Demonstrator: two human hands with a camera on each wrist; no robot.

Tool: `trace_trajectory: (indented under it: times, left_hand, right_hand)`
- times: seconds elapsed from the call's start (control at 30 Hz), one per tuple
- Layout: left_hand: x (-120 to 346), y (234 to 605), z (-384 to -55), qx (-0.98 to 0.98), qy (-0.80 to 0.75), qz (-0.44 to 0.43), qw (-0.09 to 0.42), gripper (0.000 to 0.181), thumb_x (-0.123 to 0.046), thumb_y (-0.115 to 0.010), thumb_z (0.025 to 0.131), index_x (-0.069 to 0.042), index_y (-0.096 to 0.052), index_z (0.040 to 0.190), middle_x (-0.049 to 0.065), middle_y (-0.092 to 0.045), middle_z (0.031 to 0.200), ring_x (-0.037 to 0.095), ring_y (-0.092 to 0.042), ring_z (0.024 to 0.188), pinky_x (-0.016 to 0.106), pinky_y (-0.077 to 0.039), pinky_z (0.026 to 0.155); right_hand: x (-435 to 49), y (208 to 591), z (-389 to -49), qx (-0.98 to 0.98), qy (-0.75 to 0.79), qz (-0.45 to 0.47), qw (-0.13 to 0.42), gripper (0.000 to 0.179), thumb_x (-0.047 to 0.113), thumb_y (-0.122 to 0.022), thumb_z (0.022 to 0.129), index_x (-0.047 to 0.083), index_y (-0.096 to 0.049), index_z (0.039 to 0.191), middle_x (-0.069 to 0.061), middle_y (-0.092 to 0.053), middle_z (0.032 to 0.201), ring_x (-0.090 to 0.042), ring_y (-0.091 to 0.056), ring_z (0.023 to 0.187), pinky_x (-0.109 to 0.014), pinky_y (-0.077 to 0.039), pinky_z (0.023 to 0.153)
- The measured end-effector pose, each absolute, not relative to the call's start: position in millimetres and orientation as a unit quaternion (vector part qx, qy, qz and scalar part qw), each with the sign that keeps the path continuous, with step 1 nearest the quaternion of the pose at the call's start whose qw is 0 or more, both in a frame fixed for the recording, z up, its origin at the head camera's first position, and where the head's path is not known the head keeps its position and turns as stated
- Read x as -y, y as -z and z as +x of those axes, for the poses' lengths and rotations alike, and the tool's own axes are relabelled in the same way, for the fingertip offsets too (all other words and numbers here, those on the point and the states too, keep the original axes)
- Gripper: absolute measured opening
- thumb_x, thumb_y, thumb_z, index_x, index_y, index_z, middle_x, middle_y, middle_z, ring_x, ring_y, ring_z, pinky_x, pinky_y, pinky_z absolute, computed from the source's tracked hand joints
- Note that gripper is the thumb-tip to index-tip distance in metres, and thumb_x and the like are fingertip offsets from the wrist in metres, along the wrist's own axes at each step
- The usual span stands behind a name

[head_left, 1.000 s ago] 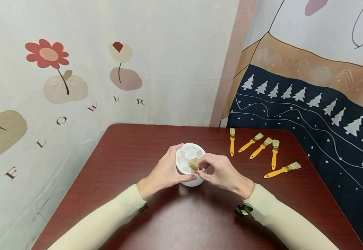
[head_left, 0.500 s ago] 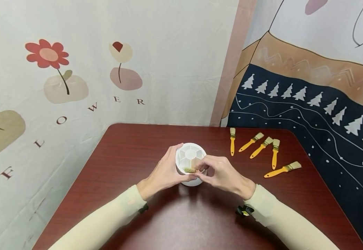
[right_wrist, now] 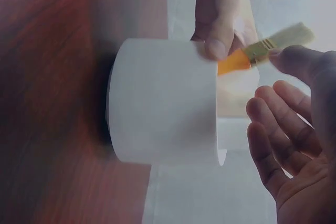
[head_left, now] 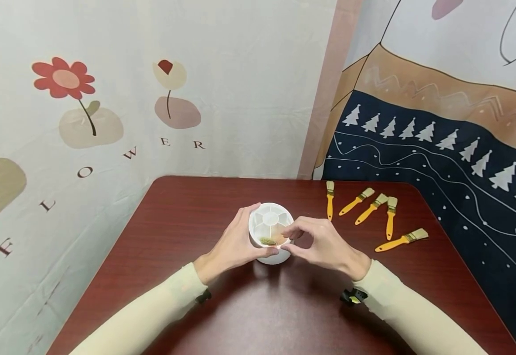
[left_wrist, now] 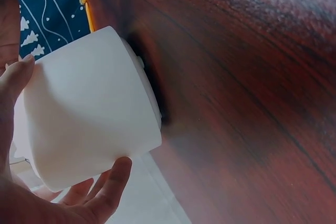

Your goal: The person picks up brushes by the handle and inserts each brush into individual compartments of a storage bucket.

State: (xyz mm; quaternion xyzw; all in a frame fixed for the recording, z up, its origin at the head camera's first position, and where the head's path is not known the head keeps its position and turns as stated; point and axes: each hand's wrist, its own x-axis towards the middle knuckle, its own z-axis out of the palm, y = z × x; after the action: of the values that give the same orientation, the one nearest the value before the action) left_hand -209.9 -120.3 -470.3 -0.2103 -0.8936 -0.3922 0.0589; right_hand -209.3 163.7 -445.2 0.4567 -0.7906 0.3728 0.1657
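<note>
One brush (right_wrist: 270,48) by the rim of a holder (right_wrist: 163,103) — left hand (head_left: 237,240) round it, right hand (head_left: 324,242) loose, grip-free — wide table (head_left: 191,212) leftward.

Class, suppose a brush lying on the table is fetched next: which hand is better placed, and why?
Probably the right hand: it is nearer the five brushes lying toward that side of the table, and its fingers look relaxed. The left hand is farther off and grips the white holder.
</note>
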Motion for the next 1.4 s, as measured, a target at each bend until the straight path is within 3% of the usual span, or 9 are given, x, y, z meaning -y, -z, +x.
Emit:
trace_trajectory:
  times: [0.13,0.33,0.5,0.83,1.07,1.4]
  left_hand:
    - [121.3,469.5,-211.0,0.893,0.396,-0.209,0.048,0.126,-0.052,-0.108,0.079,-0.012,-0.040,0.178,0.012,-0.058,0.167,0.030,-0.064,0.149,0.054,-0.057,0.124]
    - [122.8,467.9,-212.2,0.890,0.402,-0.213,0.029,0.127,-0.049,-0.108,0.078,-0.015,-0.039,0.179,0.010,-0.056,0.171,0.030,-0.063,0.152,0.056,-0.054,0.126]
    - [125.8,468.9,-213.4,0.886,0.406,-0.225,0.022,0.127,-0.047,-0.107,0.079,-0.018,-0.037,0.181,0.010,-0.054,0.174,0.030,-0.063,0.153,0.057,-0.053,0.127]
    - [126.7,468.0,-214.3,0.883,0.403,-0.240,0.015,0.128,-0.044,-0.106,0.081,-0.018,-0.033,0.183,0.009,-0.050,0.180,0.030,-0.058,0.160,0.058,-0.051,0.131]
    - [127.3,468.0,-215.8,0.881,0.405,-0.245,0.011,0.129,-0.041,-0.106,0.082,-0.013,-0.031,0.183,0.009,-0.049,0.182,0.030,-0.057,0.163,0.057,-0.049,0.134]
    - [127.7,469.2,-213.2,0.880,0.413,-0.232,-0.001,0.136,-0.042,-0.106,0.083,-0.014,-0.023,0.186,0.010,-0.041,0.187,0.031,-0.051,0.169,0.058,-0.044,0.138]
  right_hand:
    - [-170.4,441.9,-212.5,0.795,-0.381,0.441,0.166,0.031,0.009,-0.100,0.091,0.012,-0.085,0.118,0.001,-0.086,0.106,-0.015,-0.081,0.089,-0.033,-0.070,0.080]
    - [-183.3,438.7,-219.5,0.819,-0.385,0.394,0.162,0.025,0.009,-0.095,0.096,0.018,-0.086,0.117,0.008,-0.084,0.107,-0.006,-0.078,0.092,-0.032,-0.070,0.083]
    - [-193.9,436.8,-228.5,0.834,-0.387,0.360,0.160,0.025,0.007,-0.094,0.097,0.017,-0.087,0.119,0.008,-0.085,0.109,-0.005,-0.077,0.093,-0.038,-0.070,0.082]
    - [-218.1,445.4,-253.1,0.870,-0.359,0.294,0.164,0.023,0.017,-0.091,0.103,0.020,-0.086,0.125,0.006,-0.084,0.111,-0.012,-0.074,0.094,-0.025,-0.063,0.083]
    - [-232.6,456.5,-271.0,0.892,-0.331,0.264,0.158,0.023,0.019,-0.088,0.105,0.014,-0.086,0.128,-0.002,-0.083,0.115,-0.026,-0.076,0.098,-0.046,-0.064,0.081]
    - [-248.7,471.2,-293.3,0.913,-0.319,0.222,0.127,0.032,0.020,-0.083,0.110,0.006,-0.082,0.138,-0.015,-0.081,0.129,-0.038,-0.079,0.110,-0.060,-0.067,0.096]
